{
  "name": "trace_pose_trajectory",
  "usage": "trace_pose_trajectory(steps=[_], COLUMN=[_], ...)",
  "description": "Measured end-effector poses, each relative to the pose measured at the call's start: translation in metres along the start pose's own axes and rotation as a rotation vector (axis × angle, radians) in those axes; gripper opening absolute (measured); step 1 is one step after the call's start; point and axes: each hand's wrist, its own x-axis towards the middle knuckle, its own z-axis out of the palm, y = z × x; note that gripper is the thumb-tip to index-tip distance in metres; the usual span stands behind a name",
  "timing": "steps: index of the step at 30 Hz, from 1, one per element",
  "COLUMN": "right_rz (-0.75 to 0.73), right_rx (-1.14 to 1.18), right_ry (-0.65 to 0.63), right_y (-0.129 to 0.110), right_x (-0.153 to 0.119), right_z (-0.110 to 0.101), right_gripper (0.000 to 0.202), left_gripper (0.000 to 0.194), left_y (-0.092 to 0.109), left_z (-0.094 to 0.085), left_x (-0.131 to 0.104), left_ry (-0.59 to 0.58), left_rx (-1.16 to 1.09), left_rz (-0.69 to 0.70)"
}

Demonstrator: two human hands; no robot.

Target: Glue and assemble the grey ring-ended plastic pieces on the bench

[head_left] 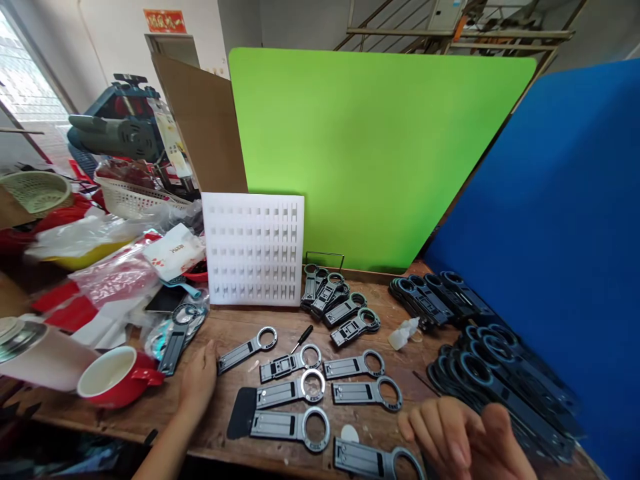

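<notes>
My left hand [199, 379] rests on the wooden table with its fingers stretched forward, holding nothing that I can see. Just right of it lies a grey flat bracket with a ring end [247, 349]. My right hand [457, 433] hovers at the lower right, fingers loosely bent and thumb apart, with nothing visible in it. Closest to it are one ring-ended bracket [367, 392] and another at the front edge [360, 459]. Between the hands lie several more such brackets, one with a slotted block [285, 367] on it. A small black-handled screwdriver [303, 337] lies behind them.
Stacked brackets [500, 373] fill the right side; another pile [327, 293] stands at the back. A white foam tray [254, 250] leans near a green panel [370, 153]. At left are a red mug [113, 383], a flask [47, 357] and plastic bags. A small translucent bottle [403, 333] lies mid-right.
</notes>
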Motion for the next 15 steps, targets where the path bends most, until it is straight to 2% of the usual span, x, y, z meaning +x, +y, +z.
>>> trace_pose_trajectory(steps=[3,7,10,13,15], right_rz=[0.021,0.007,-0.020,-0.047,-0.060], right_rx=[0.002,0.035,0.067,0.051,-0.029], right_ry=[0.012,0.025,0.064,0.120,0.172], right_y=[0.004,0.005,0.005,-0.002,-0.014], right_x=[0.003,0.007,0.007,0.007,0.014], right_z=[-0.004,-0.005,-0.003,-0.008,-0.018], right_gripper=[0.058,0.056,0.054,0.051,0.045], left_gripper=[0.035,0.031,0.036,0.030,0.029], left_y=[-0.002,0.000,0.006,0.010,0.006], left_z=[0.001,0.003,0.007,0.014,0.022], left_x=[-0.004,-0.006,-0.005,-0.003,0.000], left_ry=[0.039,-0.041,-0.037,-0.001,0.007], left_rx=[-0.035,-0.038,-0.016,-0.038,-0.067], left_rz=[0.040,0.070,0.072,0.132,0.166])
